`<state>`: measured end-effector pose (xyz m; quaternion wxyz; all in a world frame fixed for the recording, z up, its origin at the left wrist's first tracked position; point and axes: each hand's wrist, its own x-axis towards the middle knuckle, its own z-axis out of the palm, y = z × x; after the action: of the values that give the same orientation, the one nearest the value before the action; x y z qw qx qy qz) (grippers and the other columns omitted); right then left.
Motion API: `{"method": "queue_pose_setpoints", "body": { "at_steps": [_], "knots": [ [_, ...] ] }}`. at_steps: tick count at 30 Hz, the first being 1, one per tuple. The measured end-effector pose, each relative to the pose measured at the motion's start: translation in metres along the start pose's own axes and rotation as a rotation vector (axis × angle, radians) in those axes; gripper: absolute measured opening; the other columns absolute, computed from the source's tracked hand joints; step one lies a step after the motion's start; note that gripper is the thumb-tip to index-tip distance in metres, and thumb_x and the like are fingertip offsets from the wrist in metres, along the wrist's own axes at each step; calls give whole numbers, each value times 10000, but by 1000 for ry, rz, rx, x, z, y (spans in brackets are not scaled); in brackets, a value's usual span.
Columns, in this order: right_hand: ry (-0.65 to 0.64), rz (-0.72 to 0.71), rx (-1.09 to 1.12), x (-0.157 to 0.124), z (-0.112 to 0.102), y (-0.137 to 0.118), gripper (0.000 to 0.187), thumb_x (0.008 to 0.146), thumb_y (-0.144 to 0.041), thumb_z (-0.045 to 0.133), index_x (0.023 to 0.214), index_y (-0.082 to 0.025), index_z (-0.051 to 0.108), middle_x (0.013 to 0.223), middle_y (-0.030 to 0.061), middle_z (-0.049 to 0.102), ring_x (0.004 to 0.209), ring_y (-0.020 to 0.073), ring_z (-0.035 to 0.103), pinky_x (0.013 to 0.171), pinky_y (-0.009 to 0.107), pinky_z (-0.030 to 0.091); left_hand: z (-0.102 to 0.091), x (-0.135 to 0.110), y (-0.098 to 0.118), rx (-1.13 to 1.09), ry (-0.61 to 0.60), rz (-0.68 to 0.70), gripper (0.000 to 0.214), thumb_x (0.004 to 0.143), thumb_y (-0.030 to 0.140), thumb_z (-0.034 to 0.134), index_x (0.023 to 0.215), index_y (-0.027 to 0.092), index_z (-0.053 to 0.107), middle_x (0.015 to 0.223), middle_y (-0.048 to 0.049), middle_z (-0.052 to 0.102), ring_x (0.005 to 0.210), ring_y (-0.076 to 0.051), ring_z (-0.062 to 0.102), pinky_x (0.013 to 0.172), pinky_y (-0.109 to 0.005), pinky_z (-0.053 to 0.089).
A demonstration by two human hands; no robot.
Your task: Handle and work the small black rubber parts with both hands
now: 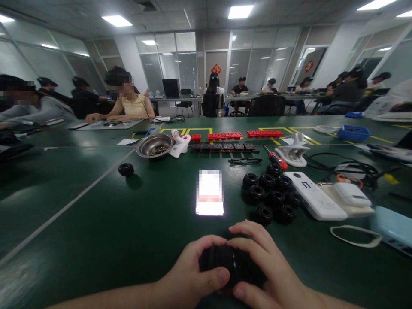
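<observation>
In the foreground, just over the table's near edge, a round black ribbed part (236, 262) is between my hands. My left hand (189, 268) wraps around its left side, thumb across the near face. My right hand (272, 266) curves around the other side, with thumb and fingers against it and one finger raised. The fingers hide much of the part. Beyond my right hand lies a cluster of several similar black round parts (267, 181) with holes in their middles. One more black round part (126, 170) sits alone at the left. A lit phone (210, 193) lies straight ahead.
A metal bowl (154, 146) with small brass-coloured pieces stands beyond, near red trays (224, 135) and a black strip (223, 148). A red screwdriver (280, 161), a white power bank (315, 197) and cables lie at right. Several people sit around the room.
</observation>
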<state>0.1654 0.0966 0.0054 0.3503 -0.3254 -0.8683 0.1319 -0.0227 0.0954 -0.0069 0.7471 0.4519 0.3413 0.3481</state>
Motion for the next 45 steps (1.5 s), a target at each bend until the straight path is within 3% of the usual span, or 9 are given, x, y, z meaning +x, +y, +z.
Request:
{"method": "queue_pose_setpoints", "body": {
  "at_steps": [7,12,17,23,28,31,39,45],
  "knots": [
    [-20,-89,-67,-2,-2,-4,435,779,-247,547,1198,-213,436,1156,99,514,1100,239,470,928,384,397,-2,3,-9,-44,15,12,518,584,496,687,916,116,568,633,-36,622,513,-129,595,478,-209,448],
    [39,5,2,-4,1,-2,563,740,-403,583,1207,-160,385,1172,134,485,1103,262,457,893,376,426,1,0,-1,-10,49,12,502,558,456,722,916,140,568,718,-15,603,531,-98,569,496,-203,448],
    [20,-2,13,-2,1,1,430,733,-414,603,1084,-193,489,1119,108,511,1072,250,475,862,362,445,1,0,1,-1,12,4,512,543,453,732,927,148,582,738,-18,603,564,-95,555,528,-209,452],
    [1,-57,-39,-2,-3,-4,395,771,-246,559,1155,-218,473,1143,88,520,1087,236,477,925,379,396,-3,3,-9,-49,-4,12,551,571,513,686,931,114,566,629,-32,618,514,-123,592,481,-202,442],
    [27,21,1,-3,-2,-4,498,742,-389,576,1170,-168,451,1157,123,504,1096,269,463,906,393,407,-1,1,-3,-2,23,7,517,550,458,726,925,140,563,727,-17,611,545,-104,579,504,-205,451],
    [5,40,18,-2,-1,-2,436,740,-431,575,1090,-182,501,1134,117,510,1088,271,464,879,397,425,1,1,1,-2,30,-3,517,539,446,736,926,152,559,741,-11,604,556,-103,566,513,-217,453],
    [-29,-50,-46,-1,-5,-6,382,784,-261,538,1158,-221,472,1142,89,524,1082,243,485,940,404,379,-1,2,-7,-56,16,4,561,556,525,689,920,118,564,649,-37,615,504,-127,586,474,-215,440],
    [12,10,0,-4,0,-1,543,743,-438,572,1184,-166,408,1164,133,486,1101,278,452,906,419,407,0,-1,-2,-23,11,6,475,563,436,727,909,151,568,713,-5,598,557,-102,568,515,-205,445]
  ]
}}
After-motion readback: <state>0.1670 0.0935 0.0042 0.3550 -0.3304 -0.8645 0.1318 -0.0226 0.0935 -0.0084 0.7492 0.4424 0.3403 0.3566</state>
